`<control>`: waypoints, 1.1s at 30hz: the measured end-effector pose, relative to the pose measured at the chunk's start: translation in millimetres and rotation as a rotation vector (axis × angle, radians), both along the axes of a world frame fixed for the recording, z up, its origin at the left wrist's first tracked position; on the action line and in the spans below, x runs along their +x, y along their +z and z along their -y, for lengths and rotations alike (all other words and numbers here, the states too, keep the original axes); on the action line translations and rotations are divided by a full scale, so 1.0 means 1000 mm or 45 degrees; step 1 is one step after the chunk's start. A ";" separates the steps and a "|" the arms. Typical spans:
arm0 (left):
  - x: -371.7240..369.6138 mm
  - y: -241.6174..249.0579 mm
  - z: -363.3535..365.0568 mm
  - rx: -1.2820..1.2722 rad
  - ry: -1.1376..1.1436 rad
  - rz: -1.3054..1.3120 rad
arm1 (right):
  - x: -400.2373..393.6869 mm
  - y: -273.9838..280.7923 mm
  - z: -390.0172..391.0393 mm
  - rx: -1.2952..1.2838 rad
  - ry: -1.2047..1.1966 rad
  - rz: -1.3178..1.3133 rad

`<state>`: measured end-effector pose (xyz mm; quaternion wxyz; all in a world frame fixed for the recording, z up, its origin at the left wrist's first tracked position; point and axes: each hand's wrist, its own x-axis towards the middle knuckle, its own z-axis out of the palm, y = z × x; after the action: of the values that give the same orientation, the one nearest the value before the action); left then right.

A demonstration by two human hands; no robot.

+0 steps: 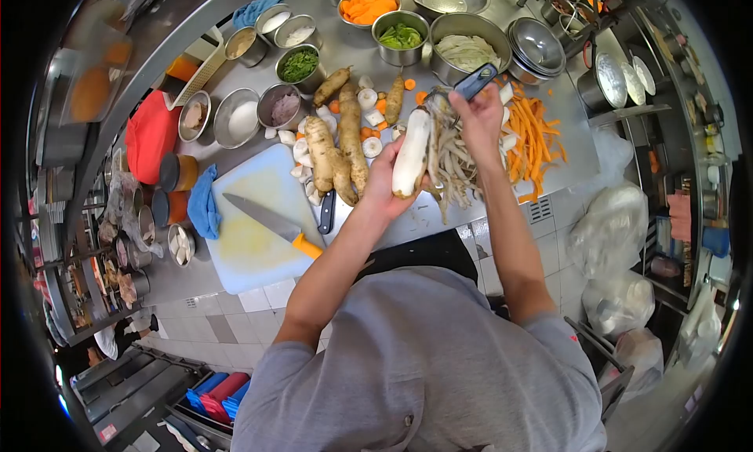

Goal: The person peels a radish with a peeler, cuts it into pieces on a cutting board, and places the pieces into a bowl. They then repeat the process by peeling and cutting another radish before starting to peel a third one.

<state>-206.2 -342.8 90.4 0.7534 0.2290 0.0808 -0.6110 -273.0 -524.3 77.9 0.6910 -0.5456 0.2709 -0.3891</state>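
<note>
My left hand [386, 177] is wrapped round a lotus root [412, 152], which is peeled white along most of its length with brown patches near its lower end. In my right hand [480, 118] is a dark-handled peeler [476, 82], raised beside the root's upper end. Long greyish-brown peelings [453, 165] are heaped just right of the root. Orange carrot peelings [529, 134] lie beyond my right wrist. Left of my left hand rest unpeeled tan lotus roots [351, 138], with white and orange cut pieces [370, 147] among them.
A knife with an orange handle [307, 246] lies on a white cutting board [235, 256]; another knife's dark handle [326, 213] is beside it. Metal bowls of sliced carrots [369, 9], greens [400, 38] and pale shreds [469, 53] line the back. A blue cloth [205, 203] sits left.
</note>
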 end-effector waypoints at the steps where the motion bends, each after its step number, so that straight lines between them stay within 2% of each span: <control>1: -0.002 0.002 -0.002 0.047 -0.003 0.006 | 0.005 -0.024 0.023 -0.079 -0.098 -0.071; 3: 0.001 -0.005 -0.003 -0.038 -0.027 -0.041 | 0.008 -0.028 0.031 -0.158 -0.249 -0.076; 5: 0.004 -0.004 -0.001 -0.061 0.039 0.021 | -0.009 0.003 0.013 -0.161 -0.329 0.033; 10: 0.009 0.010 0.011 0.134 0.183 0.018 | -0.044 0.044 -0.084 0.011 0.258 0.320; 13: 0.003 0.016 0.017 0.218 0.247 0.030 | -0.036 0.040 -0.088 0.053 0.342 0.300; 14: 0.005 -0.003 0.007 0.007 0.121 0.041 | -0.031 0.041 -0.075 0.094 0.340 0.296; 17: -0.002 -0.011 0.004 -0.058 -0.019 -0.077 | -0.006 0.023 -0.020 0.143 0.167 0.079; 20: -0.006 -0.003 0.004 -0.073 -0.017 -0.024 | 0.014 -0.035 0.040 -0.166 -0.165 -0.068; 23: 0.003 0.004 0.005 -0.038 0.042 -0.041 | -0.005 0.001 0.026 -0.180 -0.246 0.060; 24: 0.006 0.003 0.006 -0.010 0.062 -0.054 | -0.013 0.017 0.011 -0.192 -0.121 0.179; 27: 0.012 -0.006 0.014 -0.031 0.122 -0.015 | -0.040 0.038 -0.053 -0.020 0.229 0.199; 29: 0.002 0.017 0.025 0.133 0.233 0.041 | -0.045 0.041 -0.084 0.038 0.391 0.330; 30: -0.002 0.025 0.028 0.216 0.286 0.071 | -0.042 0.042 -0.080 0.077 0.360 0.318; 32: 0.000 0.011 0.020 0.018 0.137 -0.054 | -0.029 0.043 -0.063 0.160 0.287 0.288; 33: 0.000 0.001 0.016 -0.080 0.057 -0.119 | -0.019 0.032 -0.045 0.066 0.195 0.217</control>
<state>-206.0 -358.4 91.0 0.7691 0.1744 0.1017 -0.6063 -292.4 -479.3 110.1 0.7532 -0.5115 0.1787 -0.3729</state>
